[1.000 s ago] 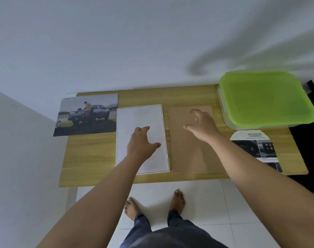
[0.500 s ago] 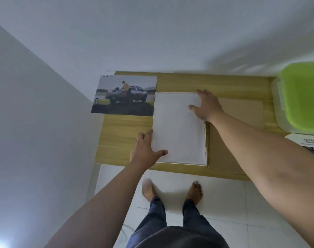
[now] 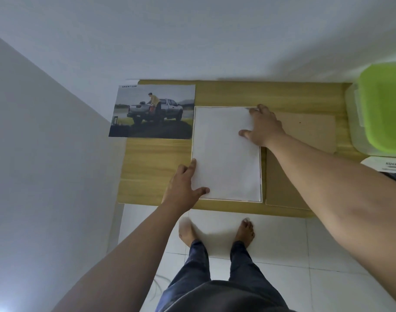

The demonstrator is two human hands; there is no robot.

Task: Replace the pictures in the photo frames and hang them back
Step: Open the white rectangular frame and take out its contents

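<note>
photo frame, rectangular, thin white rim: head view; lies flat on the light wooden table, close to the front edge. only its right and near rims show.

white rectangular sheet: lies in the frame and covers nearly all of it.

left hand: at the sheet's near-left corner. thumb stretched flat on the sheet by the near edge, index finger straight along the left edge, other fingers loosely bent beside it. cannot tell whether any fingertip is under the edge.

right hand: at the sheet's far-right corner. fingers spread and nearly straight, tips at the far edge, thumb lying on the sheet; grips nothing.

glossy printed picture of a grey pickup truck, headed "smart car": flat at the table's far-left corner, just beside the sheet, overhanging the left edge.

brown cardboard backing board: flat, just right of the frame, partly under the right forearm.

clear plastic box with lime-green lid: right end of the table.

printed white leaflet: on the near side of the box.

bare feet: on white floor tiles.
</note>
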